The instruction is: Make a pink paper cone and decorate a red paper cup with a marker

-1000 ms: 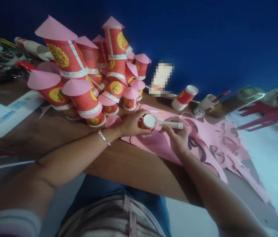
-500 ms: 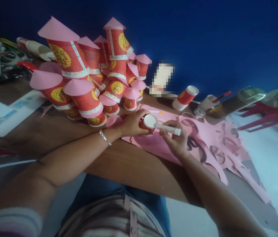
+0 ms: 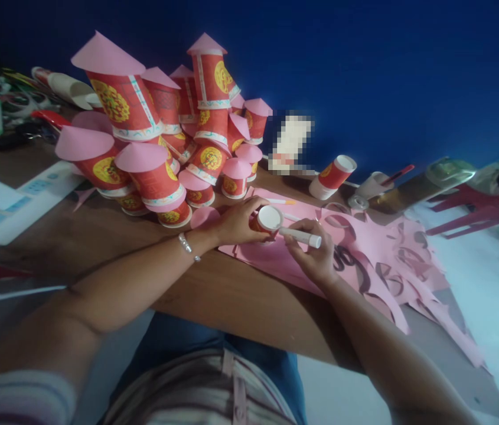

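Note:
My left hand [image 3: 245, 221] is closed round a small red paper cup [image 3: 269, 218], its round white end facing up. In my right hand [image 3: 313, 251] is a slim white glue stick [image 3: 300, 236], pinched between thumb and fingers. The stick's tip sits at the right edge of the cup's white end; whether it touches is hard to tell. Under both hands lie sheets of pink paper [image 3: 267, 260]. Left of the cup, a pink paper disc [image 3: 204, 217] lies partly beside my left wrist.
Stacked red cups with pink paper cones [image 3: 149, 174] stand at the back left. A white power strip [image 3: 23, 203] lies at the left. Behind the paper are another red cup [image 3: 336, 172] and a glass jar [image 3: 435, 177]. Cut pink scraps [image 3: 386, 260] spread to the right.
The glue stick has shifted slightly down and left along the cup's edge, with my right hand moving a little. My left hand keeps the cup in nearly the same place.

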`<state>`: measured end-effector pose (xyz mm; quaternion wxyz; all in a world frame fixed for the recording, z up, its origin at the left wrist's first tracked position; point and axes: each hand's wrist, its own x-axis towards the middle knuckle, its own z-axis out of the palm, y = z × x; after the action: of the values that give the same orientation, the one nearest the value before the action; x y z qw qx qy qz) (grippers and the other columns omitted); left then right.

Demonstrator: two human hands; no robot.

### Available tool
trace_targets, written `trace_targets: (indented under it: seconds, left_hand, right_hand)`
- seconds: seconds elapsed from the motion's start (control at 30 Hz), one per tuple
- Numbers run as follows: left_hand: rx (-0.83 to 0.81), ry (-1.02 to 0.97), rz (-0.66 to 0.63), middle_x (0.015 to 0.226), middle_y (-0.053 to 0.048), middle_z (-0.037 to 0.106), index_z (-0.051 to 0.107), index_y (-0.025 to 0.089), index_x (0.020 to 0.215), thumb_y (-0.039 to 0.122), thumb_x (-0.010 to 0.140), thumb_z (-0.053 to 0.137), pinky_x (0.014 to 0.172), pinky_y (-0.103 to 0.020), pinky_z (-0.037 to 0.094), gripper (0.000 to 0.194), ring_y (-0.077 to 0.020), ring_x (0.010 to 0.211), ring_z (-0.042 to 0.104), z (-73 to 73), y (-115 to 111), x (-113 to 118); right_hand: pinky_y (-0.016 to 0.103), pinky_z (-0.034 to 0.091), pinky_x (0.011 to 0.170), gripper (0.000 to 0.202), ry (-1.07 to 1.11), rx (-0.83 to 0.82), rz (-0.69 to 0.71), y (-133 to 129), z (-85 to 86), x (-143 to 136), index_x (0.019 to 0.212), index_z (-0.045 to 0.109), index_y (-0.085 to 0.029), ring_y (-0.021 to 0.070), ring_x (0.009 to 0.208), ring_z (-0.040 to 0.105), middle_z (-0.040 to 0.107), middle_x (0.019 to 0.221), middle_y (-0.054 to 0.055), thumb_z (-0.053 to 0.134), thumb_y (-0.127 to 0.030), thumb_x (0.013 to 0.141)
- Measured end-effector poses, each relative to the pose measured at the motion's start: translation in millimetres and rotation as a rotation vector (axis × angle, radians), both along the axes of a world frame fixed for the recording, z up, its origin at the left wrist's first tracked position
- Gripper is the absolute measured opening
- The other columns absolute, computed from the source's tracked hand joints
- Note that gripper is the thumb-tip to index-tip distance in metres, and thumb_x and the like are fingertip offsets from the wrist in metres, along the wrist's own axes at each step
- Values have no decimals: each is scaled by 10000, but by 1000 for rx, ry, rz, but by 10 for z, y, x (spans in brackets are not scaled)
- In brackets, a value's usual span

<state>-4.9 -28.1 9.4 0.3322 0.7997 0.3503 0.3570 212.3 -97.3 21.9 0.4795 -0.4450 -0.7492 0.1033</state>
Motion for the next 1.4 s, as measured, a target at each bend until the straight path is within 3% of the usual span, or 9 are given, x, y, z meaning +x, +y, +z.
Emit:
trace_targets:
  seconds: [0.37,0.57,0.9,1.1,1.4]
  left_hand:
    - [33,-47,-22,1161,-93,719,610,178,1148,368,674,926,941,-390,570,601,-254,1074,687,-14,9,-4]
    - [-11,-106,-62,1241,-113,702,576,192,1241,402,685,932,962,-416,584,692,-273,1132,693,-81,31,2]
    - [111,-193,-128,1273,-148,684,563,188,1293,533,741,897,1000,-445,569,731,-288,1172,683,-143,61,-9]
    - [137,-196,-132,1266,-146,688,589,189,1288,563,842,812,1008,-439,558,623,-273,1168,679,-128,59,-1]
    - [85,-188,-111,1249,-131,702,608,201,1261,556,846,803,1034,-454,545,580,-273,1165,675,-103,31,37]
  right_hand:
    - [339,575,687,109,97,-116,-1,-15,-46,17,943,649,-244,180,723,693,718,824,1,743,-285,907]
    - [342,571,698,103,113,-143,16,-12,-59,17,936,653,-243,179,737,695,718,834,1,746,-276,909]
    - [355,574,698,134,172,-194,18,-9,-96,24,940,657,-236,190,775,699,724,877,21,756,-321,914]
    - [329,571,649,186,256,-229,8,-1,-148,35,968,653,-230,193,798,701,716,907,32,770,-361,908]
    - [308,574,620,209,265,-266,5,-5,-144,17,970,646,-230,184,786,700,704,904,29,765,-390,909]
